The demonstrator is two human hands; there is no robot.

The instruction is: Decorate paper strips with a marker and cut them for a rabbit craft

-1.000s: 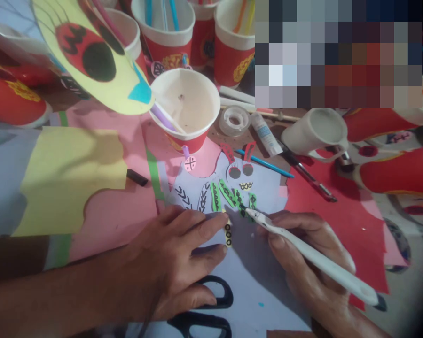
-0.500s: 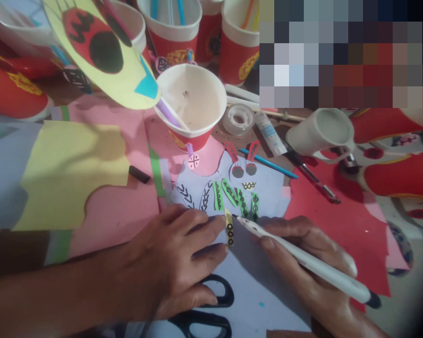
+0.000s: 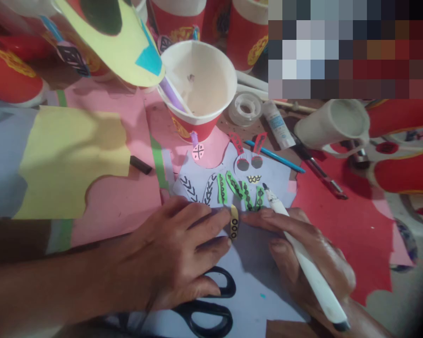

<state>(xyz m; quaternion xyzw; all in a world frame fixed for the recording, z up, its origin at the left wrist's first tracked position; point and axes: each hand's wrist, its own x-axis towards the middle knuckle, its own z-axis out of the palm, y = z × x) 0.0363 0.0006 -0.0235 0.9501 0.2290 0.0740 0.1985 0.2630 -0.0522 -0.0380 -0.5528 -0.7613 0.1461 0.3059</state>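
My right hand grips a white marker pen, its dark tip raised near the green paper strips. Its index finger reaches toward a small yellow paper strip with black rings drawn on it. On the other side of that strip, my left hand lies with fingers apart, fingertips at the strip's edge. Both rest over a pale blue paper sheet. Black-handled scissors lie partly under my left hand. Red paper strips with dark discs and a scalloped yellow piece lie farther up.
A red-and-white paper cup stands ahead, a yellow paper cutout leaning above it. Tape, a glue stick, a blue stick and a white mug sit at right. Yellow paper and red paper flank the work.
The marker has tilted more upright, its tip moving away from the yellow strip. My right index finger has stretched toward the strip. My left hand stays nearly still; the view has shifted slightly.
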